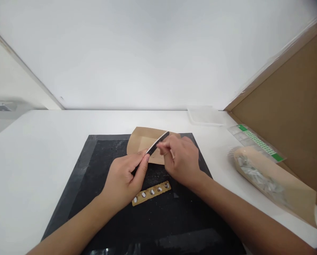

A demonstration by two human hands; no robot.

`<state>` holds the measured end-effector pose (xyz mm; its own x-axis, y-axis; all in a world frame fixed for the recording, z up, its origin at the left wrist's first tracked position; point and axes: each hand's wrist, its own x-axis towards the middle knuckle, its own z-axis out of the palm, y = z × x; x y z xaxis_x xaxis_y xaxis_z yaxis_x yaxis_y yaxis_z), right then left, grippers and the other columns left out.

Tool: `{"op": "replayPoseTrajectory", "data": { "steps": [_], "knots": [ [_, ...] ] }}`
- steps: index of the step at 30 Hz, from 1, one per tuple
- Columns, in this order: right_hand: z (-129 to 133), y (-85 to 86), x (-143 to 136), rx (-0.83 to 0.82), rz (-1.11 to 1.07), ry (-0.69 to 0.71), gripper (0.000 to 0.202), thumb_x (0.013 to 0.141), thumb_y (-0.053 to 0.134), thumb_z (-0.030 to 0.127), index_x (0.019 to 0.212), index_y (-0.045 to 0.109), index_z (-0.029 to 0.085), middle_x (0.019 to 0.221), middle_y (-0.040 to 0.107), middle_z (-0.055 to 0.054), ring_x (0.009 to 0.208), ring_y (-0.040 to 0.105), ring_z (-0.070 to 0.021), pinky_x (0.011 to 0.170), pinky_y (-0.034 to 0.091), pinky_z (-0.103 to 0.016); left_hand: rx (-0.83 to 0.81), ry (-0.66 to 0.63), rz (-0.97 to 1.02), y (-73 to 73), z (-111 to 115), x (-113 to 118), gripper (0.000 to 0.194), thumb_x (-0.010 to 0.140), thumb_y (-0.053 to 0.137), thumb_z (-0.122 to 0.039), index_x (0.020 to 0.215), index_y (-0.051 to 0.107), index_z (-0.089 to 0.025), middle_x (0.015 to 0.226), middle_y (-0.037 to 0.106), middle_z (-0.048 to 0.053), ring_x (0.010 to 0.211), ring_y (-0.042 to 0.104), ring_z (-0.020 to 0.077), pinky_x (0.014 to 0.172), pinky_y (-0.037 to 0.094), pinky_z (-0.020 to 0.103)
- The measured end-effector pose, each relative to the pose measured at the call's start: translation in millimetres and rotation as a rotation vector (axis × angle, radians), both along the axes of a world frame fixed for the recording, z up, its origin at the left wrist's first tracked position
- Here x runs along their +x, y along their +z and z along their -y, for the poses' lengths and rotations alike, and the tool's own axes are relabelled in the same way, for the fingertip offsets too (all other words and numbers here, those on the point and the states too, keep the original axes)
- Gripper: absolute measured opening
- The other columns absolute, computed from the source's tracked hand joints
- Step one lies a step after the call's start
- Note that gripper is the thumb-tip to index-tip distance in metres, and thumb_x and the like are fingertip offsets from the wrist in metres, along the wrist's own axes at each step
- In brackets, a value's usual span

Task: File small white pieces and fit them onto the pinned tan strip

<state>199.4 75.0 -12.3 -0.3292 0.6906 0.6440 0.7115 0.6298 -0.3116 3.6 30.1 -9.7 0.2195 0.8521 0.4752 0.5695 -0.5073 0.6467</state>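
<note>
Our left hand (125, 175) pinches a black strip (154, 147), our right hand (183, 157) half-curled, hold unclear, a paper tray (136, 141) behind at twelve o'clock.

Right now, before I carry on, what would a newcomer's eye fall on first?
Probably the thin dark strip with a pale edge, slanting up from the left hand near the middle, with the right hand close beside it. Below, a gold-coloured bar with five round spots lies on the black mat. Off to the right, a brown tray holds pale, clear-looking pieces.
</note>
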Motion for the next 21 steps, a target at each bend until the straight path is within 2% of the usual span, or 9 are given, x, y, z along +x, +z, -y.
{"op": "replayPoseTrajectory", "data": {
  "steps": [2, 5, 7, 9, 13, 16, 19, 21],
  "knots": [
    [-0.7, 0.8, -0.2, -0.006, -0.027, -0.016, 0.026, 0.109, 0.055, 0.027, 0.083, 0.055, 0.023, 0.073, 0.072, 0.002, 0.065, 0.063, -0.015, 0.075, 0.037, -0.034, 0.003, 0.005, -0.009, -0.9, -0.2, -0.1, 0.031, 0.106, 0.053, -0.018, 0.077, 0.064, -0.017, 0.061, 0.052, -0.004, 0.05, 0.046, 0.0085, 0.056, 0.035, 0.023],
    [-2.4, 2.3, 0.4, -0.053, -0.01, 0.066, 0.028, 0.109, 0.054, 0.026, 0.081, 0.055, 0.022, 0.072, 0.071, 0.003, 0.065, 0.064, -0.0148, 0.079, 0.037, -0.035, 0.012, 0.007, -0.016, -3.2, -0.6, 0.4, 0.03, 0.106, 0.053, -0.019, 0.08, 0.066, -0.016, 0.061, 0.054, -0.004, 0.051, 0.049, 0.0086, 0.056, 0.036, 0.023],
    [-4.0, 2.9, 0.8, -0.037, -0.008, 0.043, 0.026, 0.108, 0.055, 0.025, 0.082, 0.056, 0.022, 0.071, 0.071, 0.004, 0.062, 0.063, -0.0137, 0.081, 0.035, -0.036, 0.017, 0.013, -0.023, -4.6, -0.5, 0.8, 0.029, 0.106, 0.053, -0.02, 0.081, 0.067, -0.016, 0.062, 0.054, -0.004, 0.052, 0.051, 0.0088, 0.057, 0.036, 0.023],
    [-4.9, 2.9, 0.8, -0.025, -0.021, -0.002, 0.022, 0.108, 0.056, 0.023, 0.086, 0.057, 0.022, 0.071, 0.072, 0.005, 0.058, 0.06, -0.0121, 0.081, 0.034, -0.036, 0.018, 0.026, -0.029, -5.4, 0.3, 1.0, 0.03, 0.107, 0.053, -0.021, 0.082, 0.068, -0.015, 0.062, 0.054, -0.004, 0.052, 0.05, 0.009, 0.056, 0.035, 0.024],
    [-3.4, 3.3, -0.6, -0.055, 0.03, 0.062, 0.03, 0.109, 0.055, 0.029, 0.079, 0.054, 0.022, 0.07, 0.071, 0.003, 0.062, 0.063, -0.0143, 0.079, 0.034, -0.037, 0.017, 0.038, -0.035, -3.8, 2.5, 1.3, 0.03, 0.107, 0.052, -0.021, 0.082, 0.068, -0.015, 0.062, 0.055, -0.003, 0.053, 0.051, 0.0092, 0.056, 0.035, 0.024],
    [-1.5, 5.5, -1.0, -0.044, -0.01, -0.017, 0.027, 0.109, 0.055, 0.027, 0.082, 0.055, 0.022, 0.071, 0.073, 0.004, 0.06, 0.062, -0.0136, 0.08, 0.034, -0.037, 0.022, 0.049, -0.039, -1.2, 3.1, 2.0, 0.033, 0.107, 0.052, -0.022, 0.077, 0.066, -0.015, 0.061, 0.052, -0.004, 0.052, 0.049, 0.0091, 0.055, 0.034, 0.024],
    [-0.8, 7.8, -0.8, -0.077, 0.002, 0.091, 0.032, 0.11, 0.053, 0.026, 0.078, 0.052, 0.023, 0.071, 0.072, 0.003, 0.065, 0.065, -0.0148, 0.08, 0.035, -0.037, 0.028, 0.049, -0.039, 0.5, 3.1, 2.6, 0.035, 0.107, 0.051, -0.022, 0.075, 0.064, -0.016, 0.06, 0.051, -0.004, 0.051, 0.047, 0.0089, 0.055, 0.034, 0.024],
    [-0.8, 8.7, -0.3, -0.057, -0.005, 0.033, 0.03, 0.109, 0.055, 0.029, 0.08, 0.054, 0.023, 0.071, 0.073, 0.004, 0.061, 0.063, -0.014, 0.081, 0.035, -0.037, 0.036, 0.046, -0.041, 0.8, 3.4, 2.8, 0.034, 0.107, 0.051, -0.022, 0.076, 0.063, -0.016, 0.059, 0.049, -0.005, 0.049, 0.045, 0.0084, 0.054, 0.033, 0.024]
  ]
}}
